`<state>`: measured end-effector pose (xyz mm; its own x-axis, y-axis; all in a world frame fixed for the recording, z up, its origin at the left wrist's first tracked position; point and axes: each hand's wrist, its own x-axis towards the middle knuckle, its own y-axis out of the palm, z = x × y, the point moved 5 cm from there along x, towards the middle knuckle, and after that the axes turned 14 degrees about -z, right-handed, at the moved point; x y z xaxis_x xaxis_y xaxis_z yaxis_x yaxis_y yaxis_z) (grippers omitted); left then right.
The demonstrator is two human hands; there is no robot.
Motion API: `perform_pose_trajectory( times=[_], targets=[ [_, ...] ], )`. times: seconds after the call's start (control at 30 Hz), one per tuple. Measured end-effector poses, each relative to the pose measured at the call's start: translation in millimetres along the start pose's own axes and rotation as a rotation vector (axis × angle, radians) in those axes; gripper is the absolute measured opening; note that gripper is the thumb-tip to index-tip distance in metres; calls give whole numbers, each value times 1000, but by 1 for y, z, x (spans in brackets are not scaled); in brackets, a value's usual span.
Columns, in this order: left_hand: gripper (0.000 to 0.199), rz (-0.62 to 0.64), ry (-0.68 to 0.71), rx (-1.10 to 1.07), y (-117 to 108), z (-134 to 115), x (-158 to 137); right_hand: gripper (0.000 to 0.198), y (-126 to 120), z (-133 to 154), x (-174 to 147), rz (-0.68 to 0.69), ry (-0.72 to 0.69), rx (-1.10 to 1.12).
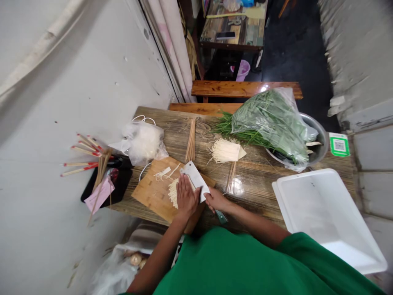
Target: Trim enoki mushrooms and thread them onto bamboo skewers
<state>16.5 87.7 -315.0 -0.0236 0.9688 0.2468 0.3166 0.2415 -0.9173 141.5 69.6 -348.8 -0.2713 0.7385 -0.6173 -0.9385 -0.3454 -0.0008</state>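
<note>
My right hand [215, 200] is closed round the green handle of a cleaver [194, 175], whose broad blade lies over the right side of a wooden cutting board [149, 186]. Flat on a bunch of enoki mushrooms [173, 192], with fingers stretched out, rests my left hand [186, 198], close along the blade. The palm hides part of the bunch. Some loose enoki strips [162, 173] lie farther up the board. Beyond the cleaver, another enoki bunch [226, 150] sits on the table, near two groups of thin wooden skewers [190, 141].
Green leafy stalks [264, 119] in a clear bag lean over a metal bowl [321, 143] at the right. Nearer is a white plastic tub [325, 205]. A black container [123, 188] of sticks and a plastic bag [144, 141] stand at the left by the wall.
</note>
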Motion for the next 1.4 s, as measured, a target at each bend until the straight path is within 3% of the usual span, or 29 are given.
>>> perform_pose_trajectory(
  times=[0.3, 0.83, 1.07, 1.4],
  targets=[
    [71, 1, 5, -6, -7, -1, 3, 9, -5, 2, -28, 18, 3, -130],
    [53, -61, -131, -282, -16, 16, -7, 21, 19, 102, -69, -43, -308, -751],
    [55, -83, -192, -295, -32, 18, -2, 20, 22, 118, -76, -32, -348, -790],
    [61, -47, -78, -264, -52, 11, 15, 10, 9, 134, -88, -87, -366, -691]
  ],
)
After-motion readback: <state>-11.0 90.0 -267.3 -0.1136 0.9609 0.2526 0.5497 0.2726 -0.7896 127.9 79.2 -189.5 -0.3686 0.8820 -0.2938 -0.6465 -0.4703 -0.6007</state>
